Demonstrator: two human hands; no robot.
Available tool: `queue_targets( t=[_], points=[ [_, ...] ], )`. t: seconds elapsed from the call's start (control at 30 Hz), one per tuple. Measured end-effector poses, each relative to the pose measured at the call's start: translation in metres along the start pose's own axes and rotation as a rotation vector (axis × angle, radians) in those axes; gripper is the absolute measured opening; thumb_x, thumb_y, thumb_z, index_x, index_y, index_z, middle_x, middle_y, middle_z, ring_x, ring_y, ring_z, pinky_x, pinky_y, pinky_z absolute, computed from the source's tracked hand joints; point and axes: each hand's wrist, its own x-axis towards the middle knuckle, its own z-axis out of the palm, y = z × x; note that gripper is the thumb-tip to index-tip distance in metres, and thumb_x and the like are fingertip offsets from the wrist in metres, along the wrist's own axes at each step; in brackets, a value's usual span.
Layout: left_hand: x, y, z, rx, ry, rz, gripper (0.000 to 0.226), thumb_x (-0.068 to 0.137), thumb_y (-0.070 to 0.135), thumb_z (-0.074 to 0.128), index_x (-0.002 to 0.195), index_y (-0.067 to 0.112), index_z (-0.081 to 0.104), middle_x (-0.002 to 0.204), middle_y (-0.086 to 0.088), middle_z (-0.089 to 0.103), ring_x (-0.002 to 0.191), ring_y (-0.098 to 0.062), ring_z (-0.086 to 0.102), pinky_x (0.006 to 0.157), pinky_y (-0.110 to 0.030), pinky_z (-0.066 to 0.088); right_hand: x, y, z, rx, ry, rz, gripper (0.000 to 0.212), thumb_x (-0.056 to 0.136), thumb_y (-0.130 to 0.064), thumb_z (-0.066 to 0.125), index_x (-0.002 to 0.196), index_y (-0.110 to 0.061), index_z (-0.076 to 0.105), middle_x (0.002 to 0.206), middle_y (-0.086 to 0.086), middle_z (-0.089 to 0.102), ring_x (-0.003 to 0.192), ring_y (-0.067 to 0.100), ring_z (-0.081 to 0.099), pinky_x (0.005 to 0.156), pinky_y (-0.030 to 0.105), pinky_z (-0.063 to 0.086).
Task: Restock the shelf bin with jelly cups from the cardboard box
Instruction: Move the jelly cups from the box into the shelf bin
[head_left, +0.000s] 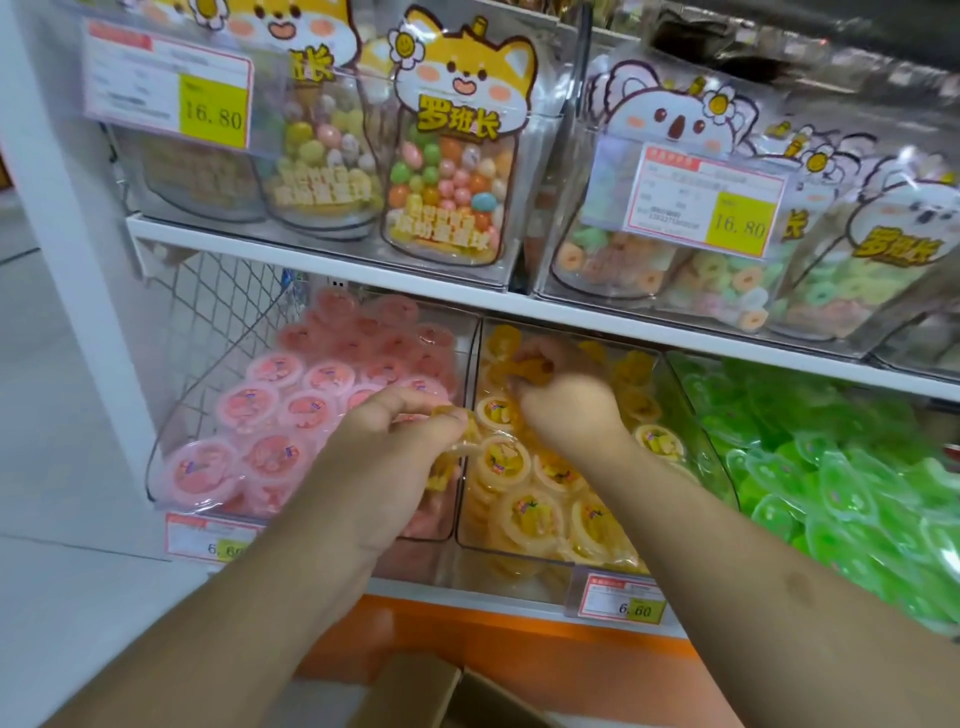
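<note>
A clear shelf bin (519, 551) in the middle of the lower shelf holds several yellow jelly cups (530, 519). My left hand (400, 457) hovers at the bin's left wall and grips a yellow jelly cup (462, 441) in curled fingers. My right hand (566, 395) reaches deep into the bin and holds another yellow jelly cup (530, 366) near the back. The cardboard box (441, 691) shows only its open flaps at the bottom edge, below my forearms.
A bin of pink jelly cups (291, 415) stands to the left, a bin of green ones (841, 478) to the right. The shelf above (332, 260) carries bins of bagged candies with price tags. A white upright post (67, 218) borders the left side.
</note>
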Motion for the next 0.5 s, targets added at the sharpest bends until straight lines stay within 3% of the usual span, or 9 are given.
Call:
queue_targets(
  t=[0.13,0.23,0.33,0.4,0.5],
  points=[
    [-0.006,0.006,0.004,-0.017,-0.029,0.004,0.006,0.091,0.03,0.076,0.091,0.035,0.079,0.084,0.0,0.076,0.077,-0.02,0.072,0.065,-0.036,0.051,-0.032,-0.012,-0.027,0.007,-0.028,-0.041,0.037,0.092,-0.012,0.068,0.125,-0.027,0.069,0.119,-0.008,0.07,0.107,0.015,0.066,0.087,0.026,0.052],
    [-0.011,0.008,0.01,-0.038,-0.075,-0.003,0.007,0.092,0.027,0.075,0.095,0.03,0.081,0.092,0.001,0.079,0.087,-0.019,0.074,0.067,-0.033,0.054,-0.069,-0.018,-0.048,0.397,-0.169,-0.052,0.032,0.093,-0.001,0.067,0.113,-0.024,0.072,0.105,-0.007,0.072,0.096,0.009,0.067,0.087,0.031,0.057],
    [-0.019,0.009,0.017,-0.016,-0.105,0.027,0.017,0.091,0.029,0.076,0.107,0.027,0.079,0.097,0.003,0.08,0.094,-0.016,0.075,0.076,-0.031,0.056,-0.1,-0.021,-0.065,0.591,-0.308,-0.018,0.021,0.098,-0.011,0.07,0.111,-0.027,0.075,0.102,0.004,0.073,0.089,0.015,0.065,0.078,0.028,0.055],
    [-0.023,0.009,0.021,0.025,-0.117,0.05,0.024,0.087,0.032,0.079,0.11,0.027,0.076,0.097,0.003,0.08,0.092,-0.011,0.076,0.084,-0.031,0.055,-0.109,-0.017,-0.069,0.605,-0.322,0.02,0.018,0.097,-0.016,0.073,0.111,-0.027,0.075,0.102,0.008,0.074,0.086,0.017,0.065,0.074,0.029,0.055],
    [-0.029,0.009,0.026,0.067,-0.119,0.06,0.025,0.083,0.031,0.082,0.107,0.025,0.076,0.094,0.0,0.079,0.088,-0.011,0.076,0.084,-0.031,0.056,-0.111,-0.012,-0.072,0.636,-0.299,0.042,0.02,0.091,-0.014,0.08,0.108,-0.022,0.074,0.102,0.004,0.075,0.084,0.015,0.069,0.074,0.023,0.054]
  ],
)
